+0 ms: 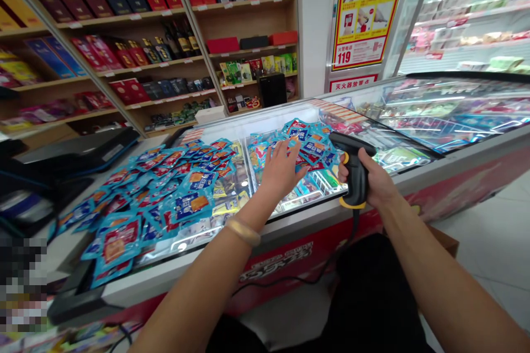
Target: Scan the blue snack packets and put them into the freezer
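Blue snack packets (182, 198) cover the freezer lid (290, 215); left hand (281, 168) rests flat on them, right hand (372, 179) clenches the scanner (354, 168) beside it.

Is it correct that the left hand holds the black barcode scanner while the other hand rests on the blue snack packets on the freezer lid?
Not quite. In the head view the right hand holds the scanner; the left hand rests on the blue snack packets on the freezer lid.

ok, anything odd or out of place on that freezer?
Yes: blue snack packets lie loose across the freezer lid, overlapping and askew instead of shelved. The left hand rests on them; the right hand grips a scanner. No damage shows.
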Available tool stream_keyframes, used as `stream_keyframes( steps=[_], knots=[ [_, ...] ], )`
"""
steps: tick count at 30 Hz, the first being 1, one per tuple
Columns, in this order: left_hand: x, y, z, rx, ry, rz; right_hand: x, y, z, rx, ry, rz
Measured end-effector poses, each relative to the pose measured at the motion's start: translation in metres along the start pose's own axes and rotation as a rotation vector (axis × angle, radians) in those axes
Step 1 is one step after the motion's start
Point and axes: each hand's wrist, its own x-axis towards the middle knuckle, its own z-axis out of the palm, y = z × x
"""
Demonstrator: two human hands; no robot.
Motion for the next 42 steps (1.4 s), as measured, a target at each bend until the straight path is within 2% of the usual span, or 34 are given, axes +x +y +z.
stream_keyframes(
  steps=[4,9,12,16,19,24,27,29,32,34,36,38,40,42],
  knots=[
    [-0.044,-0.043,-0.023,0.065,0.062,-0.047,0.000,0.014,0.027,0.024,-0.046,0.053],
    [-0.106,-0.094,-0.060,0.290,0.072,-0.181,-0.001,0.039,0.078,0.041,-0.172,0.100],
    [-0.135,-0.111,-0.075,0.379,0.066,-0.273,-0.003,0.055,0.110,0.053,-0.253,0.157],
    [-0.157,-0.116,-0.077,0.441,0.066,-0.354,-0.005,0.074,0.141,0.031,-0.302,0.194],
    [-0.163,-0.114,-0.073,0.449,0.085,-0.370,-0.006,0.081,0.150,-0.003,-0.308,0.205],
    [-0.162,-0.117,-0.069,0.393,0.112,-0.342,-0.008,0.080,0.149,-0.029,-0.323,0.197],
    [-0.161,-0.121,-0.071,0.318,0.204,-0.319,-0.010,0.078,0.148,-0.054,-0.326,0.190],
    [-0.160,-0.121,-0.073,0.232,0.307,-0.313,-0.010,0.078,0.149,-0.067,-0.324,0.186],
    [-0.156,-0.114,-0.073,-0.031,0.491,-0.398,-0.011,0.079,0.148,-0.076,-0.322,0.174],
    [-0.151,-0.106,-0.070,-0.329,0.541,-0.530,-0.010,0.079,0.148,-0.086,-0.328,0.165],
    [-0.145,-0.099,-0.065,-0.646,0.504,-0.648,-0.010,0.079,0.148,-0.093,-0.334,0.162],
    [-0.140,-0.094,-0.059,-0.864,0.452,-0.706,-0.011,0.079,0.148,-0.098,-0.336,0.164],
    [-0.138,-0.092,-0.054,-0.946,0.419,-0.724,-0.011,0.078,0.148,-0.100,-0.337,0.167],
    [-0.138,-0.093,-0.051,-0.936,0.398,-0.727,-0.012,0.078,0.148,-0.102,-0.342,0.170]
  ],
)
